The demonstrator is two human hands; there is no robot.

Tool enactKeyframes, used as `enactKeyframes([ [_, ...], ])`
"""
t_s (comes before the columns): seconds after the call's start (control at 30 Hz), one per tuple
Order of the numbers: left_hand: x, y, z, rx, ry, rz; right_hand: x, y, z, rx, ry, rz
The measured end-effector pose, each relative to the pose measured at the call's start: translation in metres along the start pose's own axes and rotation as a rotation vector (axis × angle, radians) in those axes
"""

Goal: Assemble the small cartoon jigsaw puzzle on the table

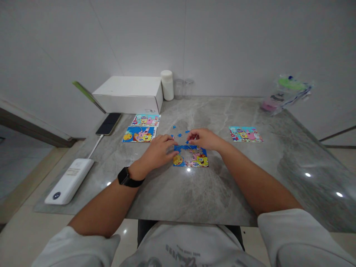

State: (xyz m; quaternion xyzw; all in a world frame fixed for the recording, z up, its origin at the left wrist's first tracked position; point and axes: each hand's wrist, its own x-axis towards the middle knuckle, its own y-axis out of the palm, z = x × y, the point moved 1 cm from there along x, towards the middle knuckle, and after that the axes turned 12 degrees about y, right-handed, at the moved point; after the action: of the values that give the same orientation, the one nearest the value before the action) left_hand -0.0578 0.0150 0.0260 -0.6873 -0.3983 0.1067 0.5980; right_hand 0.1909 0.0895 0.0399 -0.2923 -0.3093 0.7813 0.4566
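A partly assembled cartoon jigsaw puzzle lies flat on the grey table, with a gap in its middle where the grey surface shows through. My left hand rests at its upper left corner, thumb and fingers apart, the thumb touching the edge. Just above the puzzle's top edge, my right hand is closed in a pinch at a small blue puzzle piece, mostly hidden by the fingertips. Several loose blue pieces, one of them a knobbed puzzle piece, lie between and beyond my hands.
Two picture cards, the nearer card overlapping the other, lie left; another picture card lies right. Behind stand a white box, a white bottle and clear glasses. A phone cabled to a power bank sits left; a plastic bag is back right.
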Motion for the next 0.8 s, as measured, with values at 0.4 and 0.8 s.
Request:
enactKeyframes([
  [0.4, 0.002, -0.005, -0.001, -0.007, 0.088, 0.15, -0.002, 0.034, 0.011, -0.147, 0.042, 0.052],
  [0.8, 0.006, 0.002, -0.005, -0.04, -0.017, 0.05, 0.005, 0.035, 0.003, 0.084, 0.051, 0.179],
])
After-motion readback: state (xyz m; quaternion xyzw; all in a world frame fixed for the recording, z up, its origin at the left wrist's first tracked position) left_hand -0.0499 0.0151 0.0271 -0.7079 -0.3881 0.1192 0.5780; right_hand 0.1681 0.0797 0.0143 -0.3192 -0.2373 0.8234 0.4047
